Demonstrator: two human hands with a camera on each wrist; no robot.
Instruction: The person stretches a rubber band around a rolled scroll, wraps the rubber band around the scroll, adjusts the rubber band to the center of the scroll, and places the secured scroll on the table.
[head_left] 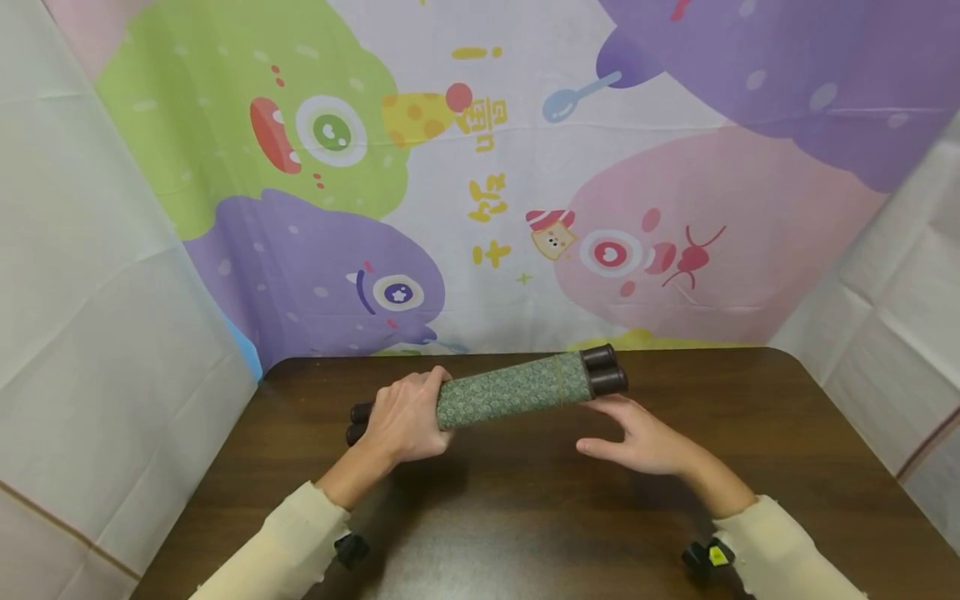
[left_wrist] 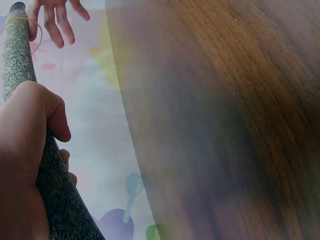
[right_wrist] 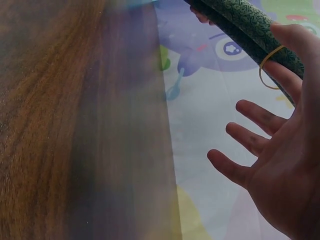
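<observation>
Left of centre, the left hand point(head_left: 408, 417) grips the green scroll point(head_left: 517, 390). The right hand point(head_left: 648, 437) spreads its fingers beside the band point(head_left: 558, 382); working it likely needs steady holding.

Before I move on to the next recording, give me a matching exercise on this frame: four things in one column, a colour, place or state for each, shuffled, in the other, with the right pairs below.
Things
1. left hand
2. right hand
3. rubber band
4. tabletop

Descriptions
A. brown, with wood grain
B. fingers spread, at the banded end of the green-patterned scroll
C. thin and yellowish, looped round the scroll
D. fingers curled round the scroll

Right pairs
1-D, 2-B, 3-C, 4-A
</observation>
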